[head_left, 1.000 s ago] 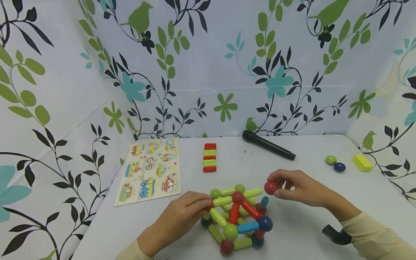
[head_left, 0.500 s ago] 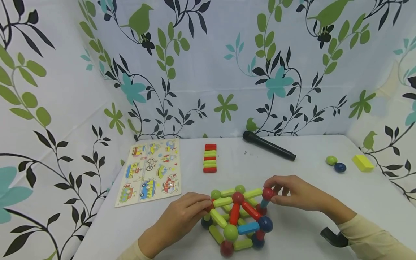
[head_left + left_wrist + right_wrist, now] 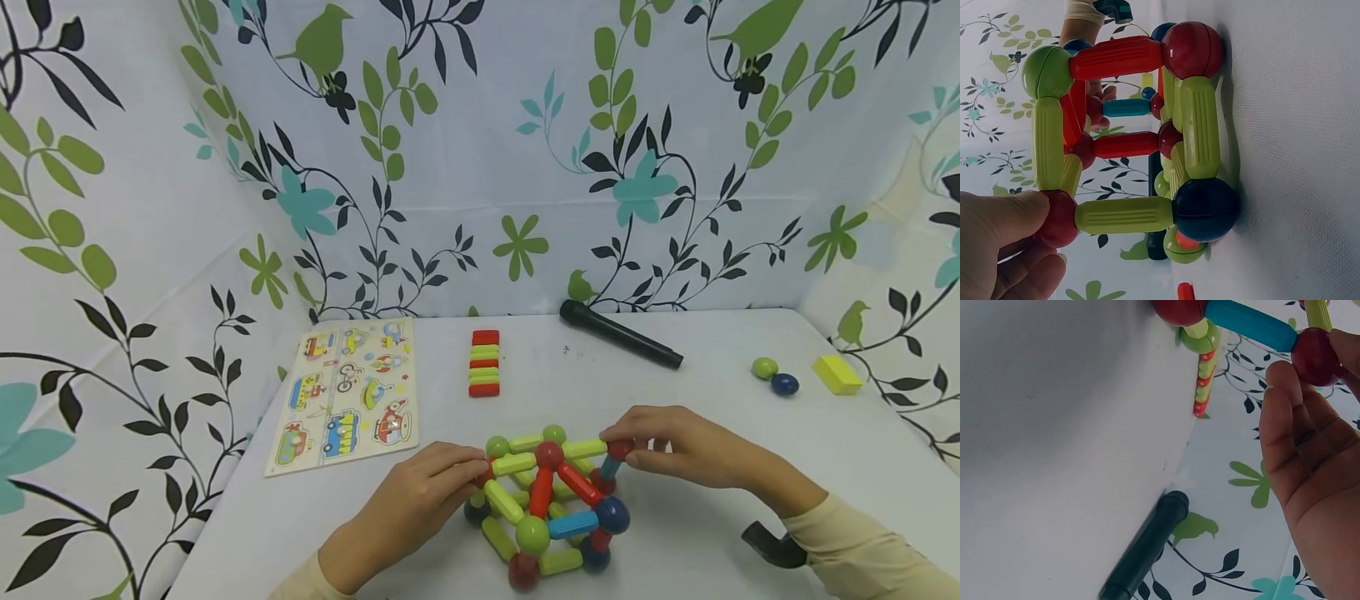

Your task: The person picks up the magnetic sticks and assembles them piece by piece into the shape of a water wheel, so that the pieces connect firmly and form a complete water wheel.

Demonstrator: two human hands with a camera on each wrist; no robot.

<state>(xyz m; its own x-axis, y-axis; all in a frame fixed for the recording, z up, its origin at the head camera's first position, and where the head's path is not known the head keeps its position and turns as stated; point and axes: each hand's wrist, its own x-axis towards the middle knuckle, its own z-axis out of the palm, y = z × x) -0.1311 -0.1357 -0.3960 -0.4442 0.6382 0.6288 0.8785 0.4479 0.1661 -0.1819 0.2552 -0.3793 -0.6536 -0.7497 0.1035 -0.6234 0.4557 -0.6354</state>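
Observation:
A frame of magnetic sticks and balls point(image 3: 540, 492) stands on the table in front of me, in lime green, red and blue. At its left corner my left hand point(image 3: 423, 504) pinches a red ball point(image 3: 1057, 220) between thumb and fingers. My right hand point(image 3: 678, 446) holds another red ball point(image 3: 1315, 357) at the upper right corner. That ball touches the top of an upright blue stick point(image 3: 1254, 324) and the end of a lime green stick point(image 3: 585, 449). The fingers partly hide both held balls.
Behind the frame lies a row of red and green sticks point(image 3: 484, 363). A picture puzzle board point(image 3: 348, 396) is at the left and a black microphone point(image 3: 622, 335) at the back. Green point(image 3: 765, 368) and blue balls point(image 3: 784, 384) sit by a yellow block point(image 3: 837, 375) at right.
My right hand has come left and down with the red ball, which now meets the blue and lime green sticks at the frame's corner. The left hand has stayed in place.

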